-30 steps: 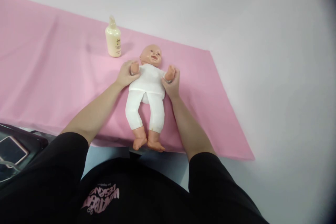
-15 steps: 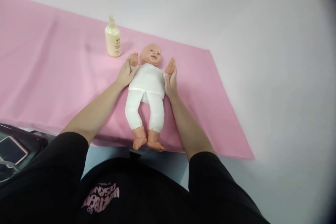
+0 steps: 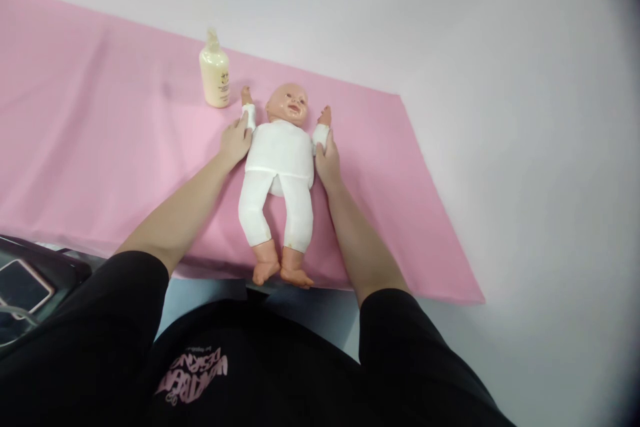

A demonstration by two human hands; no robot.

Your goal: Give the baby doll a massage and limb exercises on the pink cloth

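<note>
A baby doll (image 3: pixel 280 147) in a white top and white trousers lies on its back, head away from me and bare feet towards me. Its two arms point up and outward beside the head. My left hand (image 3: pixel 236 141) is closed loosely around the sleeve of the doll's arm on the left, fingers along its outer side. On the other side, my right hand (image 3: pixel 328 159) has thumb and fingers about the other sleeve near the elbow. Both doll hands show above my fingers. What my palms touch is hidden.
The doll rests on a pink sheet (image 3: pixel 380 167) covering a table against a white wall. A cream pump bottle (image 3: pixel 215 77) stands upright left of its head. At lower left, a phone (image 3: pixel 24 287) lies on a dark surface with a cable across it.
Both my hands have slid down from near the doll's hands to its sleeves. The doll's arm on the left now stretches further up and out; its head, body and legs have stayed put.
</note>
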